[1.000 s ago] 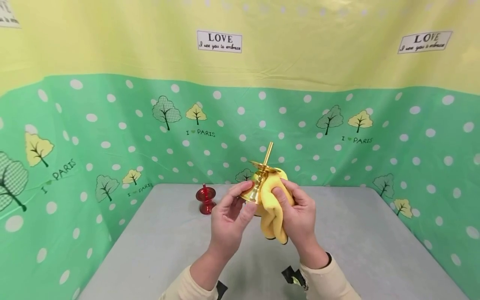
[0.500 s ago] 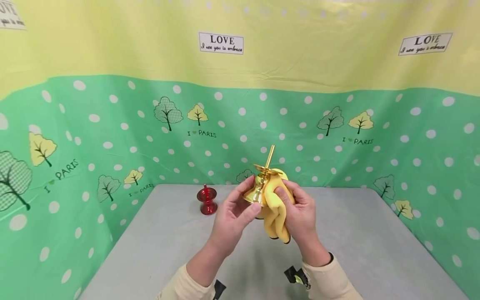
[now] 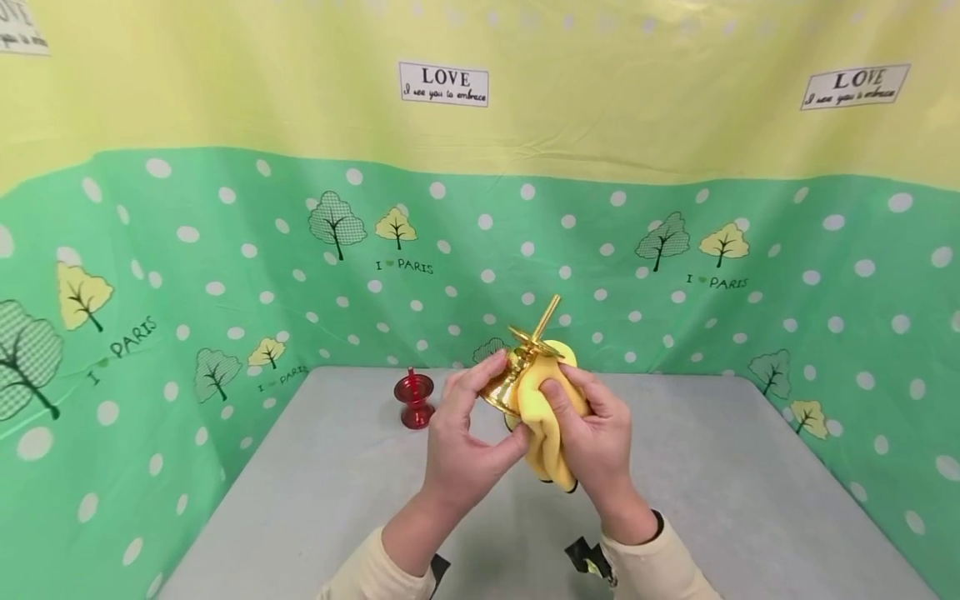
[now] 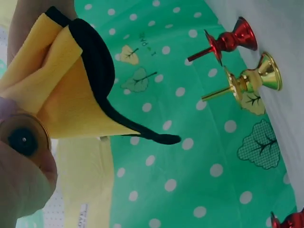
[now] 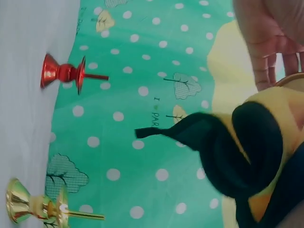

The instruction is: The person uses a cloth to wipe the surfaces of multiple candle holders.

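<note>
My left hand (image 3: 465, 442) holds a shiny gold candlestick (image 3: 504, 387) by its flared base, fingertips on one side and thumb near the lower rim. The candlestick leans right, its thin spike pointing up. A folded yellow cloth (image 3: 547, 408) with dark edging is gripped in my right hand (image 3: 600, 433) and pressed round the candlestick's right side. In the left wrist view the underside of the base (image 4: 23, 142) faces the camera, and the cloth (image 4: 71, 104) hangs beside it. The cloth hides part of the candlestick's body and some right fingers.
A red candlestick (image 3: 415, 400) stands on the grey table (image 3: 300, 508), left of my hands. The wrist views also show another gold candlestick (image 4: 251, 80) standing there, hidden in the head view. A second red candlestick (image 4: 292, 222) is cut off at the left wrist view's corner. A patterned curtain (image 3: 525, 225) surrounds the table.
The gold candlestick has tipped further right, and its spike end sits slightly lower. My left thumb has shifted towards the cloth. The right hand keeps its grip on the cloth.
</note>
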Motion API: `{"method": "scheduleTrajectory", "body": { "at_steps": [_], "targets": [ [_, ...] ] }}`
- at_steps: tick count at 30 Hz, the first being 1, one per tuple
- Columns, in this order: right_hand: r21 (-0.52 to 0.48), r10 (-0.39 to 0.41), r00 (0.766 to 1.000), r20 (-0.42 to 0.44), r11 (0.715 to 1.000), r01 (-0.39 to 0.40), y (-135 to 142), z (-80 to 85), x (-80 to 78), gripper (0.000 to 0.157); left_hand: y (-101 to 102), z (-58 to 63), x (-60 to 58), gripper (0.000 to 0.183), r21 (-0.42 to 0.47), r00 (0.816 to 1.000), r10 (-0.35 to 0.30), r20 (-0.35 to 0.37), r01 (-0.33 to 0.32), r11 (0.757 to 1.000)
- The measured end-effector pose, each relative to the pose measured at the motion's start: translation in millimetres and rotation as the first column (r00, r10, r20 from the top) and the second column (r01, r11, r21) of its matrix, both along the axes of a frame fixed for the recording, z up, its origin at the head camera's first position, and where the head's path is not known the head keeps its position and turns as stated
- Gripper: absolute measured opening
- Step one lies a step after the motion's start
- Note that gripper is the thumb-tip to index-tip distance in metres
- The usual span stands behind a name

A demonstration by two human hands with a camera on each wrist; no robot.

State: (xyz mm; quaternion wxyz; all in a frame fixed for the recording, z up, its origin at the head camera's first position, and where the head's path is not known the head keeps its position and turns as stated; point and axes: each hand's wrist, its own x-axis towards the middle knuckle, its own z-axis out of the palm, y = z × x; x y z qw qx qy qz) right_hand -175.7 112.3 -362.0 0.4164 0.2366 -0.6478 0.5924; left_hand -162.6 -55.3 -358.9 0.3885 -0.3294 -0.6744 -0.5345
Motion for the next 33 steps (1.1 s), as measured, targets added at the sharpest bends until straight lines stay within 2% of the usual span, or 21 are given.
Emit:
{"method": "scheduleTrajectory", "body": {
  "at_steps": [2, 3, 5, 7, 9, 10, 11, 12, 13, 15, 16, 17, 19, 21, 23, 24, 25, 28, 30, 32, 33],
  "targets": [
    [-0.044, 0.057, 0.998, 0.024, 0.997, -0.056, 1, -0.8, -1.3, 0.025, 0, 0.4, 3.6, 0.065, 0.079, 0.983, -0.147, 0.110, 0.139, 0.987],
    [-0.069, 0.095, 0.995, 0.036, 0.993, -0.093, 2, -1.0, -1.9, 0.024, 0, 0.7, 5.0, 0.063, 0.139, 0.958, -0.235, 0.166, 0.213, 0.967],
    [-0.104, 0.149, 0.987, 0.053, 0.984, -0.143, 3, -1.4, -3.3, 0.022, -1, 2.0, 8.2, 0.059, 0.250, 0.885, -0.377, 0.273, 0.313, 0.916],
    [-0.144, 0.183, 0.979, 0.092, 0.975, -0.169, 5, -1.9, -4.7, 0.022, -1, 3.7, 8.8, 0.056, 0.321, 0.820, -0.455, 0.346, 0.352, 0.879],
    [-0.159, 0.168, 0.975, 0.147, 0.977, -0.145, 5, -2.2, -5.7, 0.022, 0, 4.1, 7.6, 0.057, 0.336, 0.788, -0.459, 0.410, 0.337, 0.879],
    [-0.151, 0.141, 0.974, 0.179, 0.982, -0.115, 5, -2.5, -6.0, 0.022, 0, 3.5, 6.7, 0.059, 0.315, 0.793, -0.431, 0.431, 0.316, 0.895],
    [-0.137, 0.116, 0.972, 0.205, 0.987, -0.089, 5, -2.5, -6.1, 0.021, 0, 2.2, 5.2, 0.062, 0.284, 0.809, -0.391, 0.439, 0.288, 0.914],
    [-0.111, 0.086, 0.973, 0.215, 0.992, -0.063, 5, -2.7, -5.9, 0.022, 1, 0.4, 3.3, 0.065, 0.242, 0.836, -0.340, 0.430, 0.257, 0.936],
    [-0.073, 0.057, 0.978, 0.201, 0.996, -0.044, 4, -2.8, -5.5, 0.022, 1, -1.7, 1.0, 0.067, 0.183, 0.877, -0.266, 0.399, 0.208, 0.961],
    [0.027, 0.006, 0.996, 0.093, 1.000, -0.009, 3, -2.2, -4.3, 0.022, 1, -6.3, -3.3, 0.072, 0.068, 0.954, -0.103, 0.283, 0.087, 0.994],
    [0.074, -0.008, 1.000, 0.011, 0.997, 0.007, 3, -1.7, -3.9, 0.022, 1, -8.1, -5.1, 0.074, 0.023, 0.978, -0.024, 0.208, 0.020, 1.000],
    [0.111, -0.012, 0.997, -0.079, 0.994, 0.021, 2, -0.9, -3.5, 0.022, 1, -9.1, -6.5, 0.075, -0.010, 0.990, 0.046, 0.131, -0.045, 0.999],
    [0.157, -0.019, 0.974, -0.225, 0.986, 0.056, 2, 1.0, -3.7, 0.022, 1, -9.5, -8.1, 0.074, -0.036, 0.991, 0.132, 0.008, -0.132, 0.991],
    [0.155, -0.035, 0.966, -0.256, 0.985, 0.077, 3, 2.6, -4.2, 0.022, 1, -7.8, -6.6, 0.072, -0.011, 0.996, 0.089, 0.009, -0.089, 0.996],
    [0.126, -0.038, 0.986, -0.162, 0.990, 0.059, 4, 2.8, -4.3, 0.022, 1, -5.2, -3.3, 0.072, 0.050, 0.992, -0.033, 0.120, 0.028, 0.998],
    [0.109, -0.034, 0.995, -0.089, 0.993, 0.043, 5, 2.6, -4.1, 0.023, 1, -3.7, -1.7, 0.072, 0.101, 0.973, -0.117, 0.198, 0.098, 0.990],
    [0.091, -0.019, 1.000, -0.011, 0.996, 0.020, 6, 2.2, -3.6, 0.024, 1, -2.1, -0.4, 0.071, 0.163, 0.940, -0.201, 0.275, 0.160, 0.974],
    [0.075, 0.036, 0.988, 0.150, 0.996, -0.048, 11, 0.3, -1.4, 0.024, -2, 2.0, 1.9, 0.073, 0.347, 0.789, -0.405, 0.462, 0.259, 0.901],
    [0.108, 0.067, 0.985, 0.156, 0.991, -0.085, 14, 0.3, 1.0, 0.024, -5, 4.0, 0.8, 0.074, 0.419, 0.707, -0.488, 0.511, 0.291, 0.860],
    [0.154, 0.090, 0.989, 0.116, 0.982, -0.108, 18, 1.1, 2.9, 0.025, -9, 4.3, 0.0, 0.076, 0.449, 0.663, -0.534, 0.525, 0.317, 0.835],
    [0.170, 0.100, 0.990, 0.103, 0.979, -0.116, 19, 2.1, 3.4, 0.025, -10, 3.9, -0.2, 0.077, 0.452, 0.653, -0.548, 0.522, 0.333, 0.827]
  ]
}}
